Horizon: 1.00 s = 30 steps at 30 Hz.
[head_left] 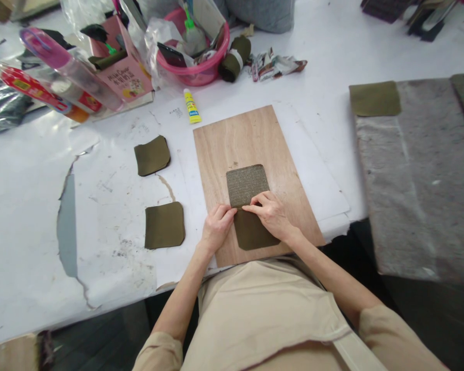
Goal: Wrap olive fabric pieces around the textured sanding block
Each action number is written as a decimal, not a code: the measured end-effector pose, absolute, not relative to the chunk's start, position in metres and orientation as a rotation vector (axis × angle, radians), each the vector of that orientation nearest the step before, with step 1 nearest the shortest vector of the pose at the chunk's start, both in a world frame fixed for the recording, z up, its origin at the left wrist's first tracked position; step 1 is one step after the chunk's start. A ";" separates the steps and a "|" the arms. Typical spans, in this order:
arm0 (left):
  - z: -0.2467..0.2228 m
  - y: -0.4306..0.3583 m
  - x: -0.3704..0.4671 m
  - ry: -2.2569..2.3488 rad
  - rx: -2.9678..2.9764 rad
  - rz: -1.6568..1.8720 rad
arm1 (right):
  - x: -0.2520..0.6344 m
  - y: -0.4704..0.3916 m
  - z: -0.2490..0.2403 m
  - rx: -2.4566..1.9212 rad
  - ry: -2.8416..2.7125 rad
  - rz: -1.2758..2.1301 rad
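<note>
A wooden board (251, 139) lies in front of me, bearing a textured grey-brown piece (247, 184) and, directly below it, a smooth olive piece (255, 232). My left hand (217, 224) pinches the left end of the seam where the two pieces meet. Near the middle of that seam, my right hand (268, 212) has its thumb and index finger close together on the edge; whether material is between them is too small to tell. Two small stacks of olive pieces, an upper one (152, 155) and a lower one (164, 225), lie left of the board.
Beyond the board lies a yellow glue tube (192, 107). A pink basket (201, 74), an olive roll (235, 58) and a pink box (126, 77) stand farther back. Bottles (73, 72) are at the upper left. A grey padded slab (417, 180) is at the right.
</note>
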<state>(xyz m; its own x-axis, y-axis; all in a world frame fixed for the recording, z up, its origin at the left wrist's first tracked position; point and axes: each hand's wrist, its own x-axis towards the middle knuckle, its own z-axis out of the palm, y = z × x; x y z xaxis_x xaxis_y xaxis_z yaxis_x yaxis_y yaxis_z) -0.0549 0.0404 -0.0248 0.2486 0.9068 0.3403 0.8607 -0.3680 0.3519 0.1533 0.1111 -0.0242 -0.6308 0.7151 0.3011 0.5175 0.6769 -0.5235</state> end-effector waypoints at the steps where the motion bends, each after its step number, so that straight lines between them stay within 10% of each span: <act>1: -0.025 0.040 -0.055 1.709 2.412 0.752 | 0.153 0.111 -0.024 -0.955 -2.405 0.542; 30: -0.027 0.024 -0.025 1.937 2.441 0.539 | 0.154 0.113 -0.022 -0.926 -2.476 0.451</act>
